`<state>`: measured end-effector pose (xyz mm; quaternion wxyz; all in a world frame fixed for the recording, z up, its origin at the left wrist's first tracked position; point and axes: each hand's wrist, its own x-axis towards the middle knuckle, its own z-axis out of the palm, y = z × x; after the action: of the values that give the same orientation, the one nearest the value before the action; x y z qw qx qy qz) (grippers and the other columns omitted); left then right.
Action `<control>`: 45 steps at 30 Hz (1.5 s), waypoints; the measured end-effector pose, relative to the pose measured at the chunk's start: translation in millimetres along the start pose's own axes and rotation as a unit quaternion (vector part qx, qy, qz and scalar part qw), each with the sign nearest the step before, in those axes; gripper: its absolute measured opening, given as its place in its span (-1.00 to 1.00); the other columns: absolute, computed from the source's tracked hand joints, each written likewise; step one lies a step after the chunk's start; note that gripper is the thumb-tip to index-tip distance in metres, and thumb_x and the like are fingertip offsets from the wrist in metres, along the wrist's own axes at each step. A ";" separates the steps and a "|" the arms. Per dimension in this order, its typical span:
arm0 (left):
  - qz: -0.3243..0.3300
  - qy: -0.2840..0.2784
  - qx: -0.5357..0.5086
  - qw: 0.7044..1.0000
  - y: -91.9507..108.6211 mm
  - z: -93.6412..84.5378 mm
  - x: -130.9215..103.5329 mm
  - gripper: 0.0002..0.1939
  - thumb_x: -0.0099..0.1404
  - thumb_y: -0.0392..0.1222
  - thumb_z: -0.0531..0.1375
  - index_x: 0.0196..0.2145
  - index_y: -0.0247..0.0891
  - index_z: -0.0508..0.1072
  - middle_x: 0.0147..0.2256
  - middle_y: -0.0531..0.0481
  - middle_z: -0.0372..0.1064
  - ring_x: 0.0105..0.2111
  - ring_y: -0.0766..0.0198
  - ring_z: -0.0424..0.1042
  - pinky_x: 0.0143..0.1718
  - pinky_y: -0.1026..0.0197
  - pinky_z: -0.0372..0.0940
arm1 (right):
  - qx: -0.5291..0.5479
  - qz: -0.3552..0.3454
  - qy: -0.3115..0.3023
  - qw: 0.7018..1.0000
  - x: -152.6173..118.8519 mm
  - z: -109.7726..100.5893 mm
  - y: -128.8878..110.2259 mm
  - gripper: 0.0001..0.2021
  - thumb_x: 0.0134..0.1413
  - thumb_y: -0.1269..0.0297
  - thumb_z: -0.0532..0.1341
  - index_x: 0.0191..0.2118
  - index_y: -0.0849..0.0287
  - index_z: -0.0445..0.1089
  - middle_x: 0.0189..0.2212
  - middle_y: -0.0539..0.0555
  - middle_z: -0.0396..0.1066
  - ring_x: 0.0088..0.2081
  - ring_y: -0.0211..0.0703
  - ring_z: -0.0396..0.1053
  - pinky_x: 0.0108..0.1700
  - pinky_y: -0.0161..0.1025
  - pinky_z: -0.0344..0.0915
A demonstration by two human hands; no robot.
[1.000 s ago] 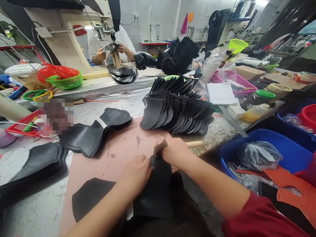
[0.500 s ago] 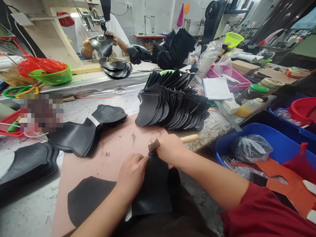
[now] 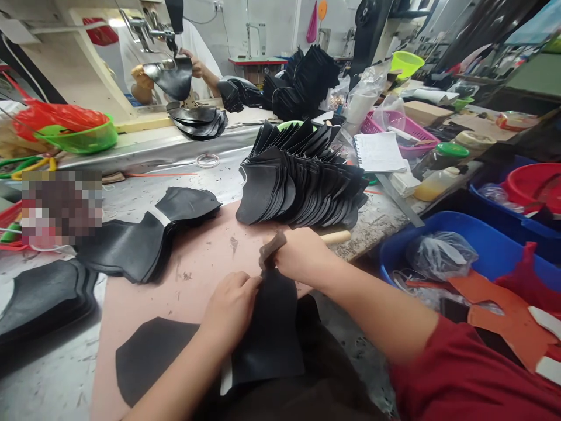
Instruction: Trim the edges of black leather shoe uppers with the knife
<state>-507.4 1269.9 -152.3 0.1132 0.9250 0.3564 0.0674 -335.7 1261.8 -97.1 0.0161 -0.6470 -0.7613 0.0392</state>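
My right hand (image 3: 302, 255) is wrapped round a hammer with a pale wooden handle (image 3: 337, 238) and a dark, rusty head (image 3: 272, 252). The head is just above the upper edge of a black leather piece (image 3: 276, 333), and whether it touches cannot be made out. My left hand (image 3: 232, 307) pinches that piece at its upper left edge, close to the hammer head. A white strip (image 3: 226, 377) shows along the leather near my lap. Under my left forearm, another flat black part (image 3: 153, 356) lies on the pinkish board (image 3: 205, 263); the forearm hides how the two join.
Fanned black leather pieces (image 3: 302, 190) stand beyond my hands. More stacks (image 3: 127, 245) lie left, one with a white strip (image 3: 158, 216). A co-worker's hands (image 3: 197, 64) hold leather at a sewing machine (image 3: 100, 64). A blue tub (image 3: 394, 245) and metal ruler (image 3: 400, 199) are right.
The hammer head has tilted and risen slightly from the leather's edge. My left hand keeps its pinch. The whole view has shifted a little, so things sit further left.
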 end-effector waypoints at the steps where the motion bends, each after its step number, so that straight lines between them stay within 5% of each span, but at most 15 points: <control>1: -0.006 0.002 -0.019 1.000 -1.3 0.4 -0.3 -0.78 0.22 -0.33 -0.02 -0.28 -0.23 0.40 -0.37 -0.05 0.33 -0.34 0.22 0.30 -0.30 0.16 0.24 | 0.005 0.006 0.001 1.000 -0.4 1.5 0.7 -0.80 -0.04 0.37 0.04 -0.34 0.18 0.39 -0.46 0.11 0.43 -0.42 -0.12 0.38 -0.41 -0.29 0.18; 6: -0.005 0.001 -0.050 0.999 -6.7 1.4 -2.4 -0.79 0.23 -0.28 -0.01 -0.31 -0.21 0.41 -0.37 -0.05 0.35 -0.33 0.21 0.33 -0.29 0.16 0.26 | 0.011 0.004 -0.060 0.998 -1.6 5.6 3.9 -0.80 -0.06 0.38 0.04 -0.39 0.19 0.41 -0.44 0.15 0.43 -0.37 -0.09 0.37 -0.37 -0.27 0.20; 17: 0.016 -0.009 -0.076 0.997 -13.9 -1.3 -10.9 -0.82 0.21 -0.30 0.01 -0.32 -0.22 0.40 -0.37 -0.04 0.35 -0.35 0.23 0.34 -0.31 0.20 0.27 | 0.030 -0.022 -0.019 0.999 -6.5 10.0 -4.0 -0.77 -0.06 0.41 0.01 -0.35 0.19 0.40 -0.44 0.12 0.42 -0.37 -0.12 0.34 -0.33 -0.26 0.17; 29: 0.035 -0.015 -0.045 0.998 -14.5 -8.6 -24.4 -0.75 0.25 -0.27 -0.04 -0.37 -0.24 0.43 -0.42 -0.04 0.35 -0.40 0.23 0.35 -0.39 0.22 0.27 | 0.060 -0.052 -0.094 0.992 -9.5 1.0 -21.6 -0.83 -0.06 0.43 0.05 -0.43 0.20 0.40 -0.48 0.09 0.43 -0.45 -0.16 0.34 -0.43 -0.29 0.12; 33: 0.042 -0.039 -0.037 0.998 -17.2 -10.0 -28.8 -0.74 0.24 -0.31 -0.07 -0.30 -0.21 0.40 -0.41 -0.02 0.35 -0.40 0.25 0.36 -0.39 0.23 0.27 | 0.061 -0.045 -0.065 0.995 -11.3 1.6 -23.9 -0.82 -0.03 0.40 0.05 -0.39 0.19 0.39 -0.48 0.08 0.42 -0.44 -0.16 0.34 -0.43 -0.28 0.11; 40: 0.029 0.091 -0.077 0.992 -12.9 7.4 -9.0 -0.81 0.26 -0.29 -0.03 -0.39 -0.26 0.37 -0.42 -0.03 0.34 -0.39 0.26 0.34 -0.34 0.24 0.27 | 0.024 0.011 -0.036 0.999 -6.8 3.7 -4.1 -0.77 -0.01 0.37 0.01 -0.34 0.19 0.40 -0.44 0.14 0.42 -0.39 -0.13 0.34 -0.39 -0.27 0.13; 45: 0.045 0.053 -0.050 0.996 -13.1 8.6 -5.0 -0.78 0.26 -0.31 -0.03 -0.33 -0.26 0.41 -0.37 -0.05 0.33 -0.36 0.24 0.33 -0.33 0.23 0.28 | 0.016 0.021 -0.049 0.998 -4.8 6.8 3.1 -0.80 -0.07 0.34 0.04 -0.36 0.17 0.39 -0.44 0.14 0.41 -0.41 -0.14 0.34 -0.45 -0.30 0.10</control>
<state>-517.8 1274.5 -164.2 0.1371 0.9285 0.3157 0.1396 -332.4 1257.3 -104.0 -0.0117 -0.6600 -0.7466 0.0827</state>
